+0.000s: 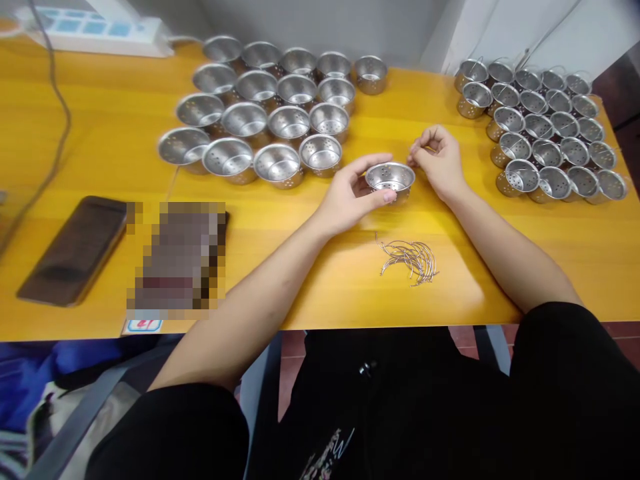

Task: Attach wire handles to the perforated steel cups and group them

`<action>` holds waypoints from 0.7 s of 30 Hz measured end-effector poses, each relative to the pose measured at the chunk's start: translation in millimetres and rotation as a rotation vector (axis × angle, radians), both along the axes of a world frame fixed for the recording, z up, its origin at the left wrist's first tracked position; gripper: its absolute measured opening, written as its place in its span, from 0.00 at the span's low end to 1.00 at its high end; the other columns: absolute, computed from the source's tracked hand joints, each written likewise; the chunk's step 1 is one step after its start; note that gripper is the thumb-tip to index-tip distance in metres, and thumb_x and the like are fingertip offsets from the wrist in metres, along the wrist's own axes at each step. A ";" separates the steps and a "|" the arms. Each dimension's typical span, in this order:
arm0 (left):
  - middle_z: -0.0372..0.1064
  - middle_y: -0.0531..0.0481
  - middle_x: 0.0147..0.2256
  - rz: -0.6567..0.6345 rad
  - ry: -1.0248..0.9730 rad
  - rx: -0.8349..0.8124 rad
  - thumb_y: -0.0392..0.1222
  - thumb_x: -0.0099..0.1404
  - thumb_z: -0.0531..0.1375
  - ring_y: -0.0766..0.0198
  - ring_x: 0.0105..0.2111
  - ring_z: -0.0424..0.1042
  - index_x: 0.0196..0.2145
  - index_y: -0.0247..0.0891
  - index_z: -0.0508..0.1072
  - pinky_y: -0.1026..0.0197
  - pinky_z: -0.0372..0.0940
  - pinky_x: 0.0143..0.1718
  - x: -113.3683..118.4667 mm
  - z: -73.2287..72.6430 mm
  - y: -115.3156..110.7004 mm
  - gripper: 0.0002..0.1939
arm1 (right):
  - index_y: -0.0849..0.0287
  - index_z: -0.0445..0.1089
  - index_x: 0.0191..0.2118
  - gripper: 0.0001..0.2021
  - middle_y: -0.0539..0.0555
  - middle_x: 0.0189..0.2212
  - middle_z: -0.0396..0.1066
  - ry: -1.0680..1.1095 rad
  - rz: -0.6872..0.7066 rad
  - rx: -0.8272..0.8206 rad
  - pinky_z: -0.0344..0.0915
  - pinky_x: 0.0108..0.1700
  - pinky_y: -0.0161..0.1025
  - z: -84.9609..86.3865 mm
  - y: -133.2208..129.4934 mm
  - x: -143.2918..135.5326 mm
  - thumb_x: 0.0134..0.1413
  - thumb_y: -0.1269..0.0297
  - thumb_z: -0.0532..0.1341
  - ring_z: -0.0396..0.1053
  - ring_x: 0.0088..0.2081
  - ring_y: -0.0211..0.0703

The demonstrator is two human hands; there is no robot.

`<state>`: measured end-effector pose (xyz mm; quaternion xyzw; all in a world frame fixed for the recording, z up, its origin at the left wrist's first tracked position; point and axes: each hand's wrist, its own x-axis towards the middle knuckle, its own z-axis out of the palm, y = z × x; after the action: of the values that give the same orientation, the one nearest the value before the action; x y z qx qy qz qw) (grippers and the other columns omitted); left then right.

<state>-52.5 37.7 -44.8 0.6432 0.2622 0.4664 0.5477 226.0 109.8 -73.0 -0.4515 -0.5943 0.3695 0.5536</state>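
A small perforated metal cup is upright in my left hand, whose thumb and fingers curve round its left side. My right hand is just right of the cup's rim, its fingers pinched together; whatever they hold is too small to make out. Below the cup, a loose pile of thin curved metal wires lies on the yellow table.
Rows of metal cups stand at the back left. More cups, with thin wires across their tops, fill the right side. A phone, a pixelated dark object and a white power strip are at the left.
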 end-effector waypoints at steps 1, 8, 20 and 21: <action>0.90 0.36 0.64 -0.020 -0.010 0.004 0.75 0.58 0.92 0.36 0.61 0.92 0.71 0.43 0.84 0.35 0.87 0.68 1.1 -1.2 0.7 0.55 | 0.47 0.67 0.47 0.28 0.51 0.45 0.82 0.007 0.017 -0.011 0.94 0.57 0.57 0.8 -1.0 0.7 0.76 0.42 0.85 0.88 0.44 0.52; 0.88 0.36 0.70 -0.105 -0.053 0.018 0.76 0.55 0.94 0.30 0.65 0.91 0.71 0.46 0.85 0.31 0.85 0.71 3.5 -6.3 2.8 0.57 | 0.46 0.74 0.52 0.29 0.57 0.54 0.90 0.027 0.063 -0.096 0.94 0.62 0.59 11.5 -7.1 -0.4 0.68 0.39 0.90 0.92 0.52 0.58; 0.86 0.38 0.75 -0.167 -0.133 0.020 0.79 0.59 0.91 0.31 0.68 0.91 0.73 0.50 0.88 0.32 0.86 0.71 0.4 -9.1 -0.5 0.54 | 0.45 0.76 0.52 0.31 0.54 0.49 0.89 0.041 0.090 -0.092 0.94 0.62 0.59 16.7 -10.1 -5.3 0.63 0.38 0.91 0.91 0.50 0.58; 0.87 0.38 0.74 -0.160 -0.128 0.026 0.79 0.58 0.92 0.31 0.67 0.91 0.74 0.50 0.88 0.32 0.86 0.71 0.0 -9.0 -0.2 0.55 | 0.45 0.76 0.52 0.30 0.55 0.49 0.88 0.035 0.097 -0.077 0.94 0.63 0.60 16.8 -10.1 -5.2 0.65 0.39 0.91 0.91 0.51 0.58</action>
<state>-52.5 37.6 -53.8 0.6381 0.1682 0.4648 0.5904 220.8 99.8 -56.2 -0.4365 -0.5911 0.4265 0.5274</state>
